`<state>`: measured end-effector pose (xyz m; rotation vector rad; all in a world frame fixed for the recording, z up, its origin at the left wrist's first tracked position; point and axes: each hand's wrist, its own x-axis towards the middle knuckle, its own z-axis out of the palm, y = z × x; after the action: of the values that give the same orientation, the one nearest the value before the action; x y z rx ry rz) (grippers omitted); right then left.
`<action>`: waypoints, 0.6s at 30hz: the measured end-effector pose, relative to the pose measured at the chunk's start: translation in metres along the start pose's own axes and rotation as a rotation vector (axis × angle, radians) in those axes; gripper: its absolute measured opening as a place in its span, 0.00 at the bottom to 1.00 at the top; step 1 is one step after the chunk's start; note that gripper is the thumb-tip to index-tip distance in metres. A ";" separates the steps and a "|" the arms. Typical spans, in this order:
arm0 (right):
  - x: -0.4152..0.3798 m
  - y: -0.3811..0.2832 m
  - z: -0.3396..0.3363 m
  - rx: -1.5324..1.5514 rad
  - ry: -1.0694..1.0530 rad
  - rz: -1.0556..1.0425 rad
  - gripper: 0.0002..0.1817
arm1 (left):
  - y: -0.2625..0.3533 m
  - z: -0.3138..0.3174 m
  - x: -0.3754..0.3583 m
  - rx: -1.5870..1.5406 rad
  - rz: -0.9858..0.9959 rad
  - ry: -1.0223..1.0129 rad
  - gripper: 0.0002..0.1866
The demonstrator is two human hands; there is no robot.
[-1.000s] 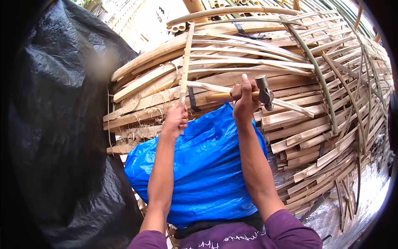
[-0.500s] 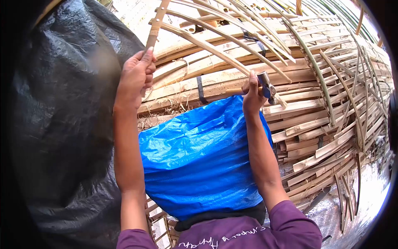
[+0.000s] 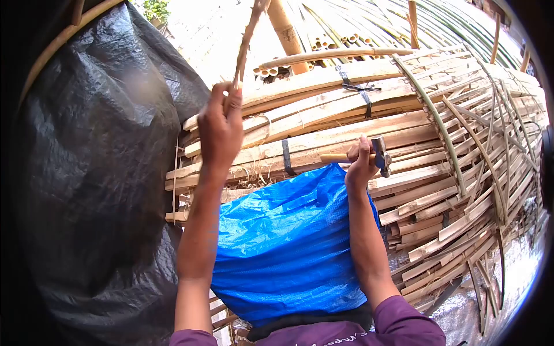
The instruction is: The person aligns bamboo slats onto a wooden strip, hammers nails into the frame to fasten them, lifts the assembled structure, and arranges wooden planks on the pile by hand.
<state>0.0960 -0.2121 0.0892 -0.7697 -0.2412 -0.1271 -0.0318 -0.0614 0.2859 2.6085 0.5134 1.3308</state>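
My left hand [image 3: 221,130] is raised and closed around the lower end of a bamboo strip [image 3: 248,40], seen nearly edge-on and running up out of view at the top. In my right hand [image 3: 360,161] is a hammer [image 3: 381,157], gripped close under its metal head, with the wooden handle pointing left. A blue plastic sheet [image 3: 283,248] covers my lap below both hands. Just beyond it lie stacked split bamboo slats [image 3: 323,135], bound with black straps.
A black tarp [image 3: 98,173] hangs along the left. To the right spreads a large pile of bamboo strips and lattice panels [image 3: 461,173]. A bamboo post [image 3: 285,34] stands behind the stack, near long green poles [image 3: 369,20].
My left hand has swung right and turned over, tilting the strip edge-on. The slats fanning from it have gone out of view. My right hand has dropped slightly, still holding the hammer.
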 end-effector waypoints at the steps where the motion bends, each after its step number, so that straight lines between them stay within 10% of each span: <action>1: 0.000 0.001 -0.002 0.003 0.004 -0.007 0.24 | -0.007 0.027 -0.022 -0.067 0.002 -0.027 0.08; 18: 0.017 -0.010 -0.010 0.077 0.117 -0.079 0.23 | -0.039 0.124 -0.160 -0.040 -0.019 -0.518 0.11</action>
<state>0.1121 -0.2263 0.0935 -0.6737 -0.1644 -0.2360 -0.0271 -0.0849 0.0819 2.7510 0.4140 0.6037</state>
